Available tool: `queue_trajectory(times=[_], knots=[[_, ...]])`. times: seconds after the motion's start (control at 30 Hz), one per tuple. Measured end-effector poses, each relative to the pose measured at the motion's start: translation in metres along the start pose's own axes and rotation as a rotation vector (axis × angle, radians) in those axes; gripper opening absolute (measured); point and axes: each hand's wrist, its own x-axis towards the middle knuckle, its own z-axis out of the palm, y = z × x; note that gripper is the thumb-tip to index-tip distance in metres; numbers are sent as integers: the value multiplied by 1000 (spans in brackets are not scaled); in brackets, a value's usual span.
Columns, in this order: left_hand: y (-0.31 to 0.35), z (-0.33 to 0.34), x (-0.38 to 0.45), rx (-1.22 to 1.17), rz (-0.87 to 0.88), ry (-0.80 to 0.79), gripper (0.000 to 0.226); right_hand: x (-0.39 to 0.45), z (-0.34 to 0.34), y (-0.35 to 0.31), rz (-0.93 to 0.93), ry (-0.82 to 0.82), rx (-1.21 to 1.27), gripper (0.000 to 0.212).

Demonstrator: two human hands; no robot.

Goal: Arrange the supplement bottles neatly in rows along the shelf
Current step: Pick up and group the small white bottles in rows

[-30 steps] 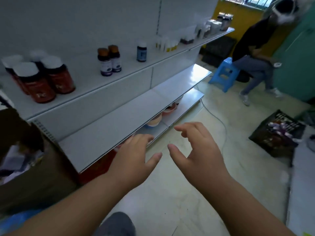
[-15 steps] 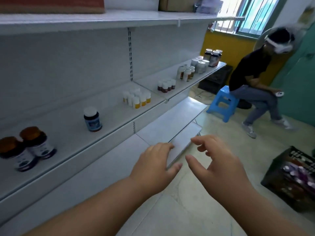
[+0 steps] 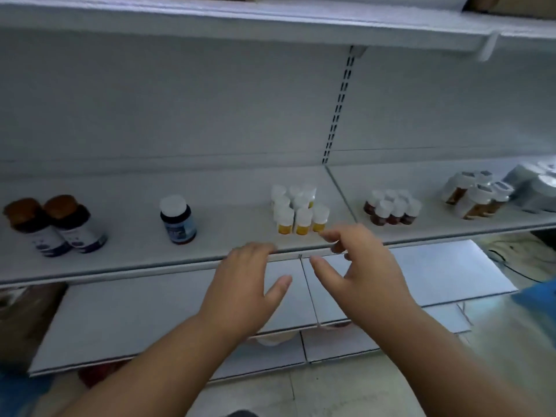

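The small white-capped bottles with yellow bases [image 3: 298,210] stand in a tight block near the front edge of the middle shelf [image 3: 135,260], just left of the seam where two shelf panels meet. They are packed cap to cap in short rows running front to back, which reads as a group already tidied or about to be squared up.

The person's right hand [image 3: 365,276] reaches toward that block with fingers spread and lightly bent, its fingertips [image 3: 326,235] just beside the front right bottle; whether they touch it cannot be told from this angle. The left hand [image 3: 245,285] is held flat and relaxed below the shelf lip, thumb out. Neither hand holds anything. Both sit in front of the yellow group, likely so they can close on it from both sides and shift it as one.

Further along, the other bottles are grouped by kind. To the left a single dark bottle with a white cap [image 3: 177,219] stands alone, and further left two brown-capped bottles with white labels [image 3: 57,225] stand touching. To the right, past the seam, a cluster of dark red bottles [image 3: 391,207] stands, then some larger amber bottles [image 3: 475,195] that look tilted, though the wide lens may exaggerate this.

The shelving is pale grey metal with a slotted upright [image 3: 338,106] against the back panel. Another shelf [image 3: 240,22] runs overhead and lower shelves [image 3: 150,314] jut out beneath, above a light tiled floor [image 3: 316,392].
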Motion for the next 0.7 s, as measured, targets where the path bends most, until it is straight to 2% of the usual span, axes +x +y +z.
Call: queue_trajectory(times=[0.1, 0.17, 0.23, 0.33, 0.47, 0.7], knots=[[-10, 11, 29, 112, -15, 88, 58, 46, 10, 11, -64, -57, 14, 30], [-19, 20, 48, 193, 14, 93, 63, 76, 16, 18, -89, -51, -20, 27], [-23, 29, 61, 256, 0, 21, 76, 104, 22, 27, -88, -67, -59, 28], [-22, 40, 66, 360, -98, -200, 103, 136, 30, 34, -64, -215, -205, 35], [-22, 49, 60, 461, -85, -319, 108, 157, 35, 32, 3, -429, -371, 31], [-26, 51, 63, 473, -92, -357, 115, 168, 40, 38, 24, -391, -283, 13]])
